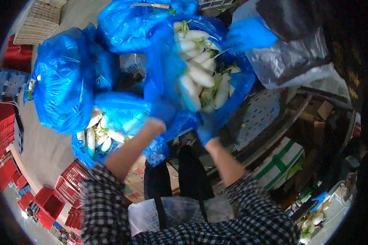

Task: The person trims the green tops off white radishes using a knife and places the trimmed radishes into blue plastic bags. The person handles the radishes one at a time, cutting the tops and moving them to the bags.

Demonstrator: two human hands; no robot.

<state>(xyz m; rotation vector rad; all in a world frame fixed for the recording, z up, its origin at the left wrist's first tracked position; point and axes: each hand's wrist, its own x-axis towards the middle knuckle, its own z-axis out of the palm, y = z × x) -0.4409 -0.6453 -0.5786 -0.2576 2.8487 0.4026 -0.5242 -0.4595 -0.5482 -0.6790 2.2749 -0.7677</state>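
A wide-mouthed blue plastic bag [158, 67] full of white daikon radishes [201, 73] with short green tops lies before me. Both my hands wear blue gloves and are blurred by motion. My left hand [162, 111] is closed on the near left part of the bag's rim. At the near right rim, my right hand [206, 127] grips the plastic close to the lowest radishes. Some of the fingers are hidden or too blurred to make out. Across the bag, another person's blue-gloved hand [253, 35] reaches over its far right edge.
Full blue bags [64, 79] stand at left, and one [128, 27] at the back carries a wooden-handled knife [150, 5]. Below left, another bag [119, 104] spills radishes [99, 134]. Red crates [49, 202] line the left; a green-taped white box [279, 163] sits at right.
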